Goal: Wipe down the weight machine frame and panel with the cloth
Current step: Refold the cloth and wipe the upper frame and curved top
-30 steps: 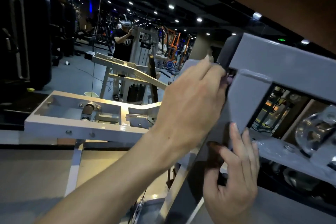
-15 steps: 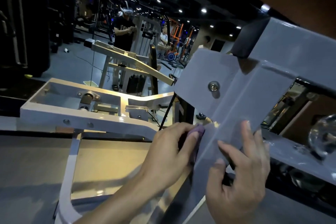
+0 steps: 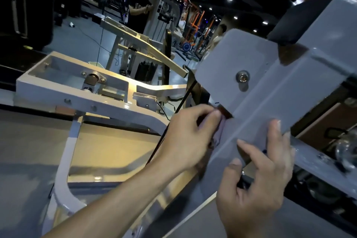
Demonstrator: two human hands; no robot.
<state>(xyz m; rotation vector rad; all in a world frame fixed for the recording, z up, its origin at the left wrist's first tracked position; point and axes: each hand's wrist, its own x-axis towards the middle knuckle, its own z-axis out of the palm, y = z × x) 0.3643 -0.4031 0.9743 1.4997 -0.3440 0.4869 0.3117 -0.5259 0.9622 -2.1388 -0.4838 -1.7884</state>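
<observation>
A grey painted machine frame (image 3: pixel 286 91) slants across the right half, with a flat grey panel (image 3: pixel 228 63) bolted to it by one shiny bolt (image 3: pixel 243 77). My left hand (image 3: pixel 189 137) grips a small purplish cloth (image 3: pixel 219 133) and presses it against the frame's left edge, just under the panel's lower corner. Most of the cloth is hidden behind my fingers. My right hand (image 3: pixel 258 176) rests on the frame lower down, fingers spread along its face and thumb bent against the edge.
A white lever arm and bracket (image 3: pixel 77 87) of the machine stretch out to the left, with a thin black cable (image 3: pixel 173 118) running down beside my left hand. A mirror behind reflects a person in a headset (image 3: pixel 139 6) and other gym machines. A chrome part (image 3: pixel 345 150) sits at far right.
My left hand slid the cloth down from the top of the frame to its lower left edge, uncovering the panel and bolt, then edged up slightly. The right hand stayed on the frame.
</observation>
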